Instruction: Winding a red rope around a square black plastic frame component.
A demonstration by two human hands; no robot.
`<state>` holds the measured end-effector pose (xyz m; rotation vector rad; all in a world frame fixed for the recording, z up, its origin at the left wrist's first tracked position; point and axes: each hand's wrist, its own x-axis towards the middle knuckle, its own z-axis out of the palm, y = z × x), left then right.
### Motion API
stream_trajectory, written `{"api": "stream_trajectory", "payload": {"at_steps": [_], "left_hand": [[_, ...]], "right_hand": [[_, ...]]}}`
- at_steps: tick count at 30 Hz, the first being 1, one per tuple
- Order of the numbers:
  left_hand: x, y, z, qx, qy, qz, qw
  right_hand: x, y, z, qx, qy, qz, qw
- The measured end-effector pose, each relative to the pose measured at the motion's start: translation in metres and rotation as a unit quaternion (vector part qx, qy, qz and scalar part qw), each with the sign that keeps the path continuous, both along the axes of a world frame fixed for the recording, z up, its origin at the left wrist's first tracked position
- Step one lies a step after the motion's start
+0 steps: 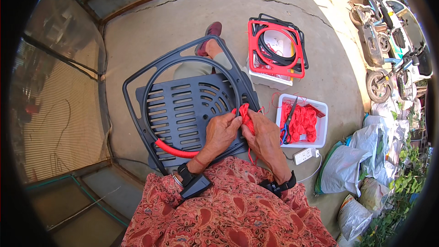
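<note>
Nearest, at the lower edge: red patterned clothing (228, 210) and 2 forearms, each strapped with a black wrist device (194, 183).

Just beyond, left hand (222, 130) and right hand (263, 135) pressed close together, side by side, fingers curled and pinching a bundle of red cord (246, 113) against the rim of a dark plastic frame (183, 105). Left fingers closed on the cord and the black ring at the bundle's left side; right fingers wrapped around the bundle from the right. Loose red strands trailing down below the right hand.

Frame resting across the lap, slatted panel in the middle, black ring (151, 87) arching over it. Lower left stretch of the ring already sheathed in red wrapping (176, 150), ending near the left wrist.

Right of the hands, on the concrete floor (183, 18): a white tray (320, 123) holding more red cord (299, 121) and scissors with blue handles (287, 130). Near its front edge, a white power strip (302, 155).

Farther out, a stack of red and black frames (276, 48) lying on a white box. A foot in a dark red shoe (210, 34) beyond the frame's top edge.

At the right rim, grey sacks (356, 155) and parked scooters (388, 41). At the left, mesh screens (59, 110).
</note>
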<state>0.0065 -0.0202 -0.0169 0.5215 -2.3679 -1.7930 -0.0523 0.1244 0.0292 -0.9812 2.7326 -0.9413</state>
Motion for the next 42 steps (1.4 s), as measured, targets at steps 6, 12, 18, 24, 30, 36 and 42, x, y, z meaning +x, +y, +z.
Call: {"api": "stream_trajectory", "payload": {"at_steps": [6, 12, 18, 24, 30, 36, 42], "left_hand": [[-0.0006, 0.0002, 0.0005, -0.006, -0.005, -0.002, 1.0], [-0.0008, -0.0001, 0.0051, -0.003, -0.045, 0.001, 0.999], [-0.0006, 0.0005, 0.0067, -0.011, -0.045, 0.005, 0.999], [-0.0006, 0.0001, 0.0047, -0.007, -0.046, -0.001, 0.999], [-0.0006, 0.0001, 0.0071, 0.004, -0.052, -0.002, 0.999], [-0.0009, 0.0, 0.0058, -0.01, -0.049, -0.002, 0.999], [-0.0007, 0.0, 0.0048, -0.003, -0.046, -0.003, 0.999]], "right_hand": [[-0.0001, 0.0, 0.0003, -0.009, 0.004, -0.002, 1.0], [0.0002, 0.0006, -0.0038, -0.014, 0.012, -0.005, 1.0], [0.0006, 0.0, -0.0017, -0.012, 0.003, -0.01, 1.0], [0.0009, 0.0004, -0.0035, -0.022, 0.017, -0.012, 1.0], [0.001, 0.0006, -0.0039, -0.02, 0.016, -0.017, 1.0], [0.0017, 0.0011, -0.0037, -0.019, 0.017, -0.02, 0.999], [0.0015, 0.001, -0.0042, -0.025, 0.025, -0.018, 0.999]]}}
